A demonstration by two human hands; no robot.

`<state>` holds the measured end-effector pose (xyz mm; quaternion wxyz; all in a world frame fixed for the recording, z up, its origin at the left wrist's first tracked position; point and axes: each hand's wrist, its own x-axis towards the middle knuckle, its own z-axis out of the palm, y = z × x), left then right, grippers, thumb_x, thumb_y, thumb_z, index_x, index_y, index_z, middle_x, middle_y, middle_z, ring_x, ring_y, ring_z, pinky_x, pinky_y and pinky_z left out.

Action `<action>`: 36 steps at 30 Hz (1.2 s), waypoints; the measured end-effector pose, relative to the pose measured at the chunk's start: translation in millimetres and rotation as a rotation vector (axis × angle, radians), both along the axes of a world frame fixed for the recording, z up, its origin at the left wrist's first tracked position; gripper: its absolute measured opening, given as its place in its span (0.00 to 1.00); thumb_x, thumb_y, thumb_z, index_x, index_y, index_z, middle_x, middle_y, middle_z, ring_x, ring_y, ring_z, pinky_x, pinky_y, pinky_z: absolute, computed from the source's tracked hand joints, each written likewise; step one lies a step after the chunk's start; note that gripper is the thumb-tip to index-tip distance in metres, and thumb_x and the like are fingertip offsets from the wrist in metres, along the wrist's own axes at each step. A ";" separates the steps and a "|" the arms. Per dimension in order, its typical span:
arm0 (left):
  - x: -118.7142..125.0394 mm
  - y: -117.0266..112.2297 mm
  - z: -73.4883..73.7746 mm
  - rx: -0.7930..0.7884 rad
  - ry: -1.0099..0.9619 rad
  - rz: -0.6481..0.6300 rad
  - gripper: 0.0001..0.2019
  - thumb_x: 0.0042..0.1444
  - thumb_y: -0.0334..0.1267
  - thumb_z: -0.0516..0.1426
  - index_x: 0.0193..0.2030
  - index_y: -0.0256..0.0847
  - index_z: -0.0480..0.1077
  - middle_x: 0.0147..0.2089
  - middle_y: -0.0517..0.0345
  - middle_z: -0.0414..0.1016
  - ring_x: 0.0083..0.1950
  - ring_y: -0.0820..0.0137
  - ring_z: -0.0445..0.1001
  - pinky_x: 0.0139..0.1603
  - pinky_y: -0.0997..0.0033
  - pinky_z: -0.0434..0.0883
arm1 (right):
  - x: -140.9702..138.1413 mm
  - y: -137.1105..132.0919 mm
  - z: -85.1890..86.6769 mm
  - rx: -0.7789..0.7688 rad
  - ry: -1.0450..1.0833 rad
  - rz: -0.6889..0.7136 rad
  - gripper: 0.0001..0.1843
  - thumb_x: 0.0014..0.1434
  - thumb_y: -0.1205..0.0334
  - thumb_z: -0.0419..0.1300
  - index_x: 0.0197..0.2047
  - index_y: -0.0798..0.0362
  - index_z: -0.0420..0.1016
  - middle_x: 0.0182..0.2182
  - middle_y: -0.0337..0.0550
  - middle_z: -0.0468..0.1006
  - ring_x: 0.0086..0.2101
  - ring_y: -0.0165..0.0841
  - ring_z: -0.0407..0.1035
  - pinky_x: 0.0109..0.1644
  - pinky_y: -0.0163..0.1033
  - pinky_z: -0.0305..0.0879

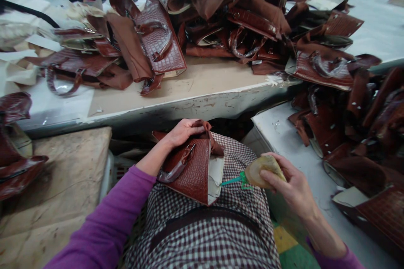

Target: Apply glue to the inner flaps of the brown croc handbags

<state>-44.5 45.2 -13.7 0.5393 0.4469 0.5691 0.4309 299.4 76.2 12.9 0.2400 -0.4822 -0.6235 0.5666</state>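
A brown crocodile-patterned handbag [192, 176] rests on my lap over a checked apron [202, 235]. At its top edge my left hand [186, 132] has its fingers closed on the brown lining. One handle [176, 172], wrapped in clear film, hangs down the bag's front. In my right hand [287, 180] is a yellowish squeeze bottle [263, 171], held sideways. Its thin green-blue nozzle [230, 181] points left, with the tip at the pale open side edge of the bag. Whether the tip touches the edge I cannot tell.
A long workbench [202, 82] across the front bears a heap of brown handbags [227, 21]. More bags [356, 134] lie on a white table [284, 130] at my right. A worn board [69, 168] stands at my left, with part of another bag [19, 151] there.
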 end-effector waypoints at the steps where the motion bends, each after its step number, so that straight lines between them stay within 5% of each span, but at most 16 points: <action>1: -0.1 -0.2 0.4 -0.001 0.001 0.005 0.16 0.52 0.47 0.63 0.40 0.36 0.79 0.36 0.57 0.78 0.38 0.67 0.73 0.47 0.66 0.68 | 0.2 0.2 -0.9 -0.001 0.002 -0.006 0.24 0.52 0.51 0.71 0.50 0.51 0.75 0.37 0.42 0.80 0.35 0.41 0.74 0.30 0.39 0.73; 12: 0.1 -1.2 0.1 -0.009 0.000 0.031 0.15 0.50 0.47 0.64 0.36 0.35 0.78 0.34 0.58 0.76 0.37 0.67 0.72 0.44 0.66 0.68 | -4.8 9.4 -5.5 0.056 0.030 -0.102 0.26 0.50 0.49 0.72 0.48 0.51 0.76 0.37 0.45 0.80 0.34 0.44 0.75 0.30 0.43 0.74; 24: 1.5 -1.1 -4.5 0.004 0.027 -0.007 0.14 0.53 0.47 0.63 0.38 0.37 0.79 0.36 0.57 0.77 0.39 0.67 0.73 0.46 0.66 0.67 | -5.7 15.4 -18.2 0.208 -0.023 -0.104 0.27 0.53 0.46 0.71 0.52 0.49 0.74 0.43 0.46 0.78 0.40 0.45 0.73 0.41 0.48 0.74; 31: 3.1 -0.3 -6.2 0.020 0.075 -0.019 0.15 0.55 0.47 0.62 0.38 0.36 0.78 0.37 0.56 0.77 0.39 0.66 0.74 0.46 0.65 0.68 | -3.2 12.1 -4.1 -0.096 -0.013 0.045 0.26 0.51 0.49 0.72 0.50 0.51 0.76 0.36 0.43 0.78 0.29 0.36 0.69 0.22 0.34 0.65; 36: 1.6 -3.1 0.7 0.077 0.130 0.031 0.15 0.55 0.48 0.61 0.33 0.36 0.76 0.38 0.55 0.78 0.41 0.65 0.74 0.47 0.65 0.69 | 0.8 4.1 -17.0 -0.332 0.189 -0.096 0.21 0.54 0.48 0.70 0.45 0.53 0.78 0.30 0.42 0.74 0.24 0.33 0.62 0.16 0.31 0.56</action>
